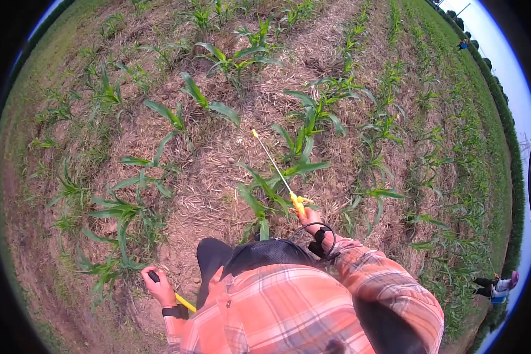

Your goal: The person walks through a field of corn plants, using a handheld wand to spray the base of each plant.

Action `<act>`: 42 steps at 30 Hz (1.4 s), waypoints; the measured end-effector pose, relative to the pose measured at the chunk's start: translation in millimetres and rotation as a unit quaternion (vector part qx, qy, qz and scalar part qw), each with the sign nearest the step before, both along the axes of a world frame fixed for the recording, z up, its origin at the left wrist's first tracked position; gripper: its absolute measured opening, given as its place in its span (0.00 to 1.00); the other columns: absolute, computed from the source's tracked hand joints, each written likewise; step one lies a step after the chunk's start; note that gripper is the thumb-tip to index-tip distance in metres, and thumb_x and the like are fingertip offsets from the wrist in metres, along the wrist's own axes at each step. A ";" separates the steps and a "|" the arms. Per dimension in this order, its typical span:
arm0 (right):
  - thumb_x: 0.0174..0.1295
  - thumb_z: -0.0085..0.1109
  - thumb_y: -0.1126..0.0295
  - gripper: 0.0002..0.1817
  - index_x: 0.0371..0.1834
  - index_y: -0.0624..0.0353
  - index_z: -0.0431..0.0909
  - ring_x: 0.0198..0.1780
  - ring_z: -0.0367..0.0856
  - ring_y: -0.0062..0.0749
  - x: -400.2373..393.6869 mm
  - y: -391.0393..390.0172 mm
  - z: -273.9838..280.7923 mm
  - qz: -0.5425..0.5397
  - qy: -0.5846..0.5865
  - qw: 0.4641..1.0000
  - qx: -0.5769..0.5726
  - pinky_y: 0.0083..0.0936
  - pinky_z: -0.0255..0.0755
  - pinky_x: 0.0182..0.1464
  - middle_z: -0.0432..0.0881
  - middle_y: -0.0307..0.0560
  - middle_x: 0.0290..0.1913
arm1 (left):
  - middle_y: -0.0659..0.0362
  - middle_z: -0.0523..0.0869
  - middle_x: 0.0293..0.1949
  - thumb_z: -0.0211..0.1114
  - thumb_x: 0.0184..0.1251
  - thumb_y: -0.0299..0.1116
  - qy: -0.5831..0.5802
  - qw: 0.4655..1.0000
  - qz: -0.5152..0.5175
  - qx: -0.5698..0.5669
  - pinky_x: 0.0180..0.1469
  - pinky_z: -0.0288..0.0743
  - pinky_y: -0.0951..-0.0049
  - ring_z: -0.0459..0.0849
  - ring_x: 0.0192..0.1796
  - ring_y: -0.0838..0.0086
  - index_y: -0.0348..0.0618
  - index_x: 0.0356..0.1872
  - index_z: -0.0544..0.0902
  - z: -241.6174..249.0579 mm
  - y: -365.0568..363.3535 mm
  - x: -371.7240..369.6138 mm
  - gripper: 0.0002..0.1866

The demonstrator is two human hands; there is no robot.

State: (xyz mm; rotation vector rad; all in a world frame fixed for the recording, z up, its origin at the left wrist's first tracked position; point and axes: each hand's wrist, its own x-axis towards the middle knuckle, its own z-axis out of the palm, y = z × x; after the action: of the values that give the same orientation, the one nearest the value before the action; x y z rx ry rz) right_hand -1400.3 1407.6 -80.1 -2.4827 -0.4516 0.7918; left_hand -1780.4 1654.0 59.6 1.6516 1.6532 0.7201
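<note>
Plaid shirt (283, 301) takes up most of the bottom of the view, with dark trousers (210, 259) showing past it. Right hand (312, 221) has its fingers wrapped around the yellow handle (299, 207) of a thin wand (274, 166), which sticks out forward and a bit left over the straw-covered soil (200, 200). My guess is it's gripped at the very end so the yellow tip (254, 133) gets max reach, clear of the leafy plants (308, 127) just to its right. Black hose (334, 241) loops by the wrist, probably slack so the wand can swing freely.

Left hand (160, 288) is down low, out to the side, fingers curled around a black grip (153, 275). Yellow bar (186, 303) shows behind that wrist; looks like they're one lever, but the hand hides the join. Right arm's bent at the elbow, forearm angled inward, wrist pretty much in line with the wand.
</note>
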 end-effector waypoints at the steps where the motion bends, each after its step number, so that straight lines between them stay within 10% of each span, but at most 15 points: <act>1: 0.48 0.55 0.60 0.15 0.33 0.60 0.74 0.33 0.77 0.47 1.2 -2.7 0.8 -0.024 -0.005 1.000 -0.012 0.38 0.68 0.36 0.77 0.56 0.28 | 0.63 0.65 0.25 0.54 0.51 0.24 -0.002 1.000 -0.012 -0.002 0.30 0.61 0.77 0.63 0.26 0.77 0.41 0.31 0.67 -3.5 14.6 3.1 0.07; 13: 0.49 0.53 0.59 0.16 0.33 0.60 0.73 0.35 0.76 0.50 -41.4 92.5 29.4 -0.226 -0.092 0.969 -0.048 0.39 0.67 0.36 0.76 0.59 0.29 | 0.59 0.66 0.28 0.55 0.50 0.24 -0.087 0.976 -0.194 0.040 0.34 0.62 0.72 0.64 0.29 0.72 0.39 0.32 0.67 -27.8 219.8 17.6 0.08; 29: 0.51 0.53 0.61 0.17 0.42 0.57 0.72 0.38 0.77 0.43 -33.1 211.6 46.6 -0.018 0.084 0.990 0.115 0.32 0.68 0.40 0.78 0.54 0.34 | 0.60 0.65 0.24 0.55 0.46 0.23 -0.058 0.948 -0.307 0.066 0.30 0.59 0.75 0.63 0.25 0.74 0.41 0.30 0.66 -18.8 310.9 152.6 0.09; 42: 0.49 0.53 0.59 0.14 0.30 0.60 0.75 0.30 0.77 0.46 78.4 109.3 -28.8 -0.354 -0.105 0.924 0.097 0.35 0.68 0.32 0.77 0.54 0.25 | 0.62 0.67 0.20 0.54 0.46 0.21 -0.092 0.893 -0.430 0.091 0.24 0.60 0.77 0.65 0.21 0.78 0.42 0.29 0.68 0.8 308.1 361.6 0.09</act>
State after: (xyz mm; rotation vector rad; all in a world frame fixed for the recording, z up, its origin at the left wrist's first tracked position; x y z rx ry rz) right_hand -1321.9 1516.9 -108.8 -2.2917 0.2915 0.1753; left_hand -1418.7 1962.0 60.5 2.1174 0.5955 0.5417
